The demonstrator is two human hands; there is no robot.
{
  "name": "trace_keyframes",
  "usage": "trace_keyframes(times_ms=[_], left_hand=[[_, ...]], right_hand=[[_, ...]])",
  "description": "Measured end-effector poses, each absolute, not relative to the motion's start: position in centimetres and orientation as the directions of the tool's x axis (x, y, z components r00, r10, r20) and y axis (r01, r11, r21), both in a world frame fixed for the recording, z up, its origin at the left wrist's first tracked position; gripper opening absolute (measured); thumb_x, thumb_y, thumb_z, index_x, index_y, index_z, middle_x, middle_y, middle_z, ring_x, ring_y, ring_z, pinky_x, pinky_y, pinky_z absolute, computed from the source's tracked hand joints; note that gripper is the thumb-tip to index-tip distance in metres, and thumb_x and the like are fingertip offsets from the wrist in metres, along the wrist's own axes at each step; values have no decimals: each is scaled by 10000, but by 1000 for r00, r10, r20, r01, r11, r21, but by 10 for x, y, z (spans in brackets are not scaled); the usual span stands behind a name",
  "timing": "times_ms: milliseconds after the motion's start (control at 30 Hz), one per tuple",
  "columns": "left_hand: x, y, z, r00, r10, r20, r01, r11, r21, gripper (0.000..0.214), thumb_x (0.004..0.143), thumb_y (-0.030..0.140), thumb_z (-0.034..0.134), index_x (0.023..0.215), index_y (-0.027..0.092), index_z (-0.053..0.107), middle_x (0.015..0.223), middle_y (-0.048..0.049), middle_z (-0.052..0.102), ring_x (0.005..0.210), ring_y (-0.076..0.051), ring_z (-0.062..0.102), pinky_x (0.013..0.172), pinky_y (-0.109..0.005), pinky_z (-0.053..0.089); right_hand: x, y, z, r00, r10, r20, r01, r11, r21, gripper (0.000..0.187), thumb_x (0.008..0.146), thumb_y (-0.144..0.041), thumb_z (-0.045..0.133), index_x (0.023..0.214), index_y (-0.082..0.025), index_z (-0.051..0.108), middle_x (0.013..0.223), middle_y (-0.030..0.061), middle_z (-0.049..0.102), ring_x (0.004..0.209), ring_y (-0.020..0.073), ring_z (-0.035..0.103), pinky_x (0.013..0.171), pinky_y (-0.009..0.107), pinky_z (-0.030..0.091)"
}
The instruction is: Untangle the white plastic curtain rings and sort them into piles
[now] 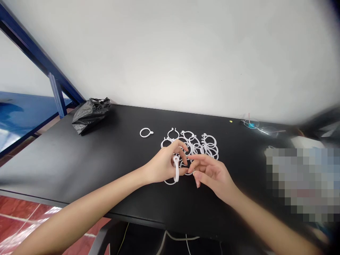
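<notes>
My left hand point(170, 159) is curled over a group of white plastic rings, with one white curtain ring point(176, 171) hooked at its thumb, seen nearly edge-on. Just to the right, my right hand point(212, 173) has its fingers bent and apart, and I see nothing between them. Its fingertips come close to those of my left hand. Behind and under both hands lies a loose pile of similar rings point(211, 145), several with small eyelets or open clip ends. A single ring point(145, 132) lies apart to the left of the pile. My hands hide part of the pile.
The black table point(106, 156) runs along a pale wall. At its back left sits a crumpled black plastic bag point(91, 113), near a blue metal frame point(57, 92). Thin clear items point(251, 124) lie at the back right, and a blurred-out patch point(305, 180) covers the right side.
</notes>
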State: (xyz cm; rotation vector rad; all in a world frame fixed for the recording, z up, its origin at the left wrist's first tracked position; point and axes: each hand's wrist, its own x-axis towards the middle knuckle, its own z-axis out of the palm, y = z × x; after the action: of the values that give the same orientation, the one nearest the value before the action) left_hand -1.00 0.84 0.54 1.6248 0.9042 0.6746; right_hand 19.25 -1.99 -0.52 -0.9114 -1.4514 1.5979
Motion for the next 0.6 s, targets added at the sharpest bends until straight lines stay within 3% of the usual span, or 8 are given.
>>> trace_keyframes(times_ms=[200,433,600], left_hand=[[-4,3,3,517,855,46,327,-246,913,468,703,63,600,1093,225,399,918,29,619,445,-22,410,488,-191,366],[-3,3,-4,525,847,87,398,-334,855,474,621,-39,462,1016,219,419,814,59,570,476,-43,398,486,-185,324],[0,1,-7,543,820,180,373,-428,823,397,606,-50,465,910,204,467,806,46,560,545,-53,432,502,-168,341]], right_hand=[[190,-23,-5,-454,891,13,-23,3,-1000,359,823,-304,723,1170,-242,658,806,10,650,574,97,583,529,240,537],[187,-28,-7,-495,868,45,57,84,-995,396,854,-272,682,1246,-264,621,701,-33,599,545,90,544,517,228,496],[184,-29,-11,-488,866,108,114,186,-976,154,876,-258,657,1021,-237,701,573,-58,533,524,89,537,556,234,511]])
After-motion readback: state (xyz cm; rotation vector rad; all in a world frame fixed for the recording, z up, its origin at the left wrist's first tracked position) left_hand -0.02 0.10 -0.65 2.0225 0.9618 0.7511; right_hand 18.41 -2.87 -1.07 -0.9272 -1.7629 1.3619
